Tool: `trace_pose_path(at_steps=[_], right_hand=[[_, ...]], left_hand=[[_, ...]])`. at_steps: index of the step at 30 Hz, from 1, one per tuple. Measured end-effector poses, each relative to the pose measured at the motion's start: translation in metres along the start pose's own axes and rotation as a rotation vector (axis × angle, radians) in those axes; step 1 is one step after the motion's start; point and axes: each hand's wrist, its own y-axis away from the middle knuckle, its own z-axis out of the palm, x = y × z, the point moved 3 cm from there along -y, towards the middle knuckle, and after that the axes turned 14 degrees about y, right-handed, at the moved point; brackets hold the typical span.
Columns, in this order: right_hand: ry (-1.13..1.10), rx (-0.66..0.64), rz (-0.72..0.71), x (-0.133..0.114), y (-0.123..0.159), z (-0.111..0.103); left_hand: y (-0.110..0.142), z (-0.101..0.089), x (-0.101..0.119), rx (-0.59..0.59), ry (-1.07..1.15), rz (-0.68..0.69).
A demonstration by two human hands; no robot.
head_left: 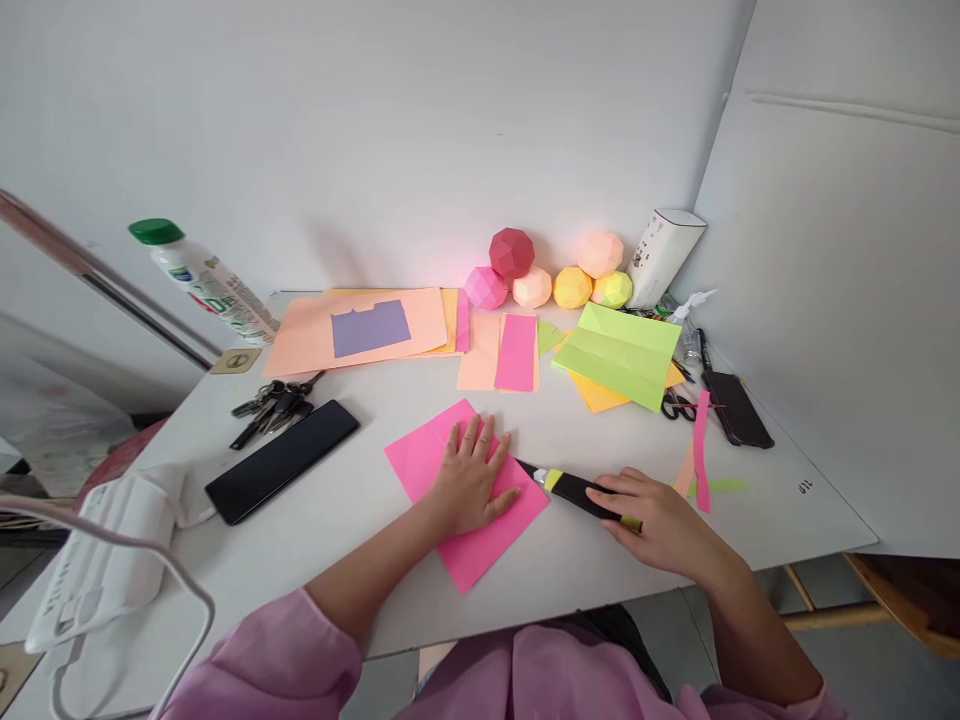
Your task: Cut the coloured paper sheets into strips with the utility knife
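The left hand [469, 480] was lying flat upon a pink square sheet [480, 555], with its fingers extended and a little spread; they were pressing on the paper and not grasping it. This sheet was placed on the white tabletop [600, 575], near the front edge, with one corner pointing toward the person. The right hand [652, 520] had its fingers curled around the handle of a black and yellow cutter [581, 493]. The dark blade of the cutter was pointing to the left, at the right upper edge of the pink sheet; whether it touched the paper, I could not tell.

To the right of the right hand there were narrow paper strips, of which a pink strip [701, 450] was the longest. Behind the cutter a green sheet [619, 355] was lying over orange paper, and beside it the scissors [679, 405] were partly visible. A long black object [283, 462] was on the left side, just in front of the keys [277, 405].
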Motion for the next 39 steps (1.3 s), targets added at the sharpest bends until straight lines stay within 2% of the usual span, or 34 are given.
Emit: trace_pose_path(at_steps=[5, 11, 16, 22, 32, 39], right_hand=[[0.014, 0.010, 0.014, 0.001, 0.001, 0.001], [0.039, 0.022, -0.002, -0.003, -0.014, 0.004], [0.036, 0.008, 0.009, 0.000, -0.012, 0.005], [0.036, 0.016, 0.019, -0.002, -0.020, 0.006], [0.057, -0.017, 0.038, 0.000, -0.024, 0.008], [0.050, 0.017, 0.031, -0.001, -0.029, 0.009]], left_hand=[[0.000, 0.001, -0.001, 0.020, -0.010, 0.015], [0.001, 0.000, -0.001, 0.006, -0.008, 0.005], [0.000, -0.001, 0.000, -0.023, 0.004, 0.002], [0.001, 0.000, -0.001, 0.031, 0.007, 0.013], [0.000, 0.002, -0.002, 0.055, 0.001, 0.020], [0.001, 0.001, 0.001, 0.049, -0.005, 0.021]])
